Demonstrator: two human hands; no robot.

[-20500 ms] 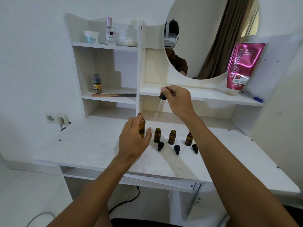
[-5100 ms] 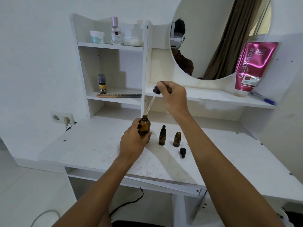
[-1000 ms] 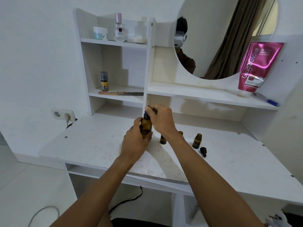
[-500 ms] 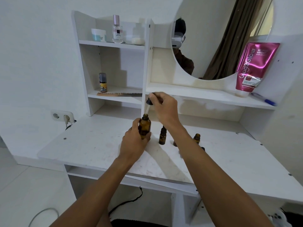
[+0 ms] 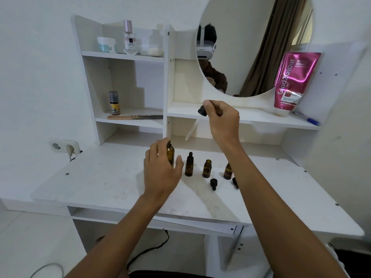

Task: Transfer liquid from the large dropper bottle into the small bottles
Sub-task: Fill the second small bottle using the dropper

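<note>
Our right hand point(image 5: 222, 121) pinches the black bulb of the dropper point(image 5: 195, 125) between thumb and fingertips, high over the back of the worktop point(image 5: 104, 183). The glass tube slants down and leftward, its tip near the mouth of the large dropper bottle point(image 5: 170, 155). Our left hand point(image 5: 161, 173) cups that bottle, thumb just off its side; we cannot tell if it grips. The open small bottle point(image 5: 207, 169) stands upright mid-worktop, below and right of the tip, beside the capped small bottle point(image 5: 189, 165). We judge the right hand, the nearer one, should carry the tip rightward and straighten it
</note>
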